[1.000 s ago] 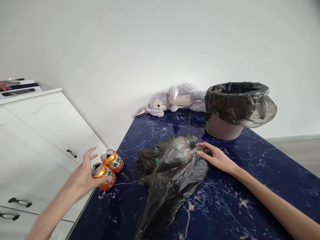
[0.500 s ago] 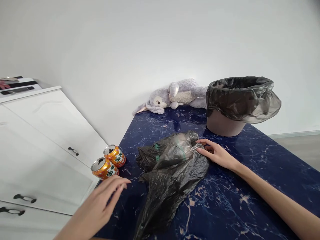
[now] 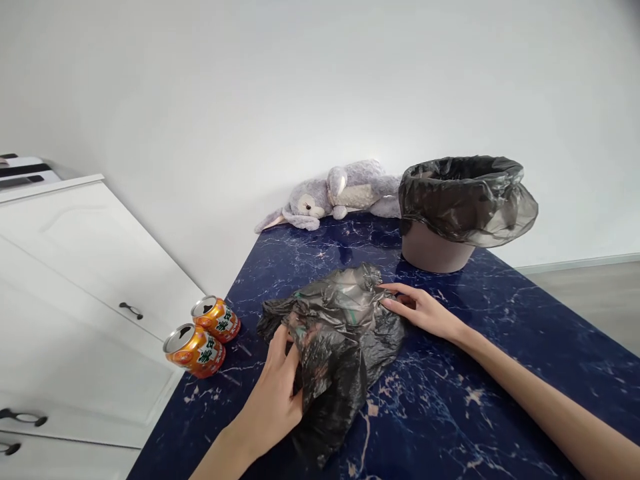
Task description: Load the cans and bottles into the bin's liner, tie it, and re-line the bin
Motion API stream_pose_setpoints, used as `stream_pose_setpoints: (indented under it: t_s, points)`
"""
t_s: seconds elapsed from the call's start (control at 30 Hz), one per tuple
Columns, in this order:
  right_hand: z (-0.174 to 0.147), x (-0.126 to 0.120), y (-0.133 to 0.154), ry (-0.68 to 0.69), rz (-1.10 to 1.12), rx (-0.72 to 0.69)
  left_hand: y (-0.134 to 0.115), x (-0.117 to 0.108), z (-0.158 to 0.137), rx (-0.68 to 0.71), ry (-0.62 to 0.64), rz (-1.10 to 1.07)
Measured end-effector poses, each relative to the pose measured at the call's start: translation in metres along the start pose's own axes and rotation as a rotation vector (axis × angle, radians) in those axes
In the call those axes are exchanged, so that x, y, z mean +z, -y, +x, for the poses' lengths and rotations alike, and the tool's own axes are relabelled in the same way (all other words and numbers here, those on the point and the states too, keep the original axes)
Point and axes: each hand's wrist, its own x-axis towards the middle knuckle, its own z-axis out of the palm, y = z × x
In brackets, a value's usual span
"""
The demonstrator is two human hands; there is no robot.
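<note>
A crumpled black plastic bag (image 3: pixel 345 340) lies on the blue marbled table (image 3: pixel 425 400), and pale, partly green-marked contents show through its thin film. My right hand (image 3: pixel 425 313) pinches the bag's right edge between thumb and fingers. On the near left side of the bag, my left hand (image 3: pixel 275 387) grips a fold of the plastic, its fingertips partly hidden in the film. Two orange drink cans, one nearer (image 3: pixel 197 352) and one farther (image 3: pixel 217 320), stand upright with opened tops, left of my left hand.
At the back right stands a bin (image 3: pixel 435 250) lined with a black bag (image 3: pixel 465 207) folded over its rim. A grey plush rabbit (image 3: pixel 330 200) lies along the far edge against the wall. White cabinets (image 3: pixel 90 287) with dark handles flank the table on the left.
My left hand has moved right from beside the cans and taken hold of the bag. Its near flap is gathered up. The right hand keeps its pinch, while the whole view has shifted slightly.
</note>
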Motion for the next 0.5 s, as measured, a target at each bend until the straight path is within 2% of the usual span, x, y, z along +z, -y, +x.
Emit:
stream_pose_setpoints:
  t_s: [0.23,0.4,0.5]
  points:
    - [0.000,-0.003,0.006,0.020,0.135,0.016,0.011,0.016,0.013,-0.094,-0.029,0.068]
    - [0.001,-0.004,0.010,0.003,0.271,0.022,0.015,0.026,0.025,-0.018,-0.053,0.073]
    - [0.003,-0.005,0.007,-0.062,0.361,0.053,0.017,0.026,0.021,-0.052,-0.077,0.078]
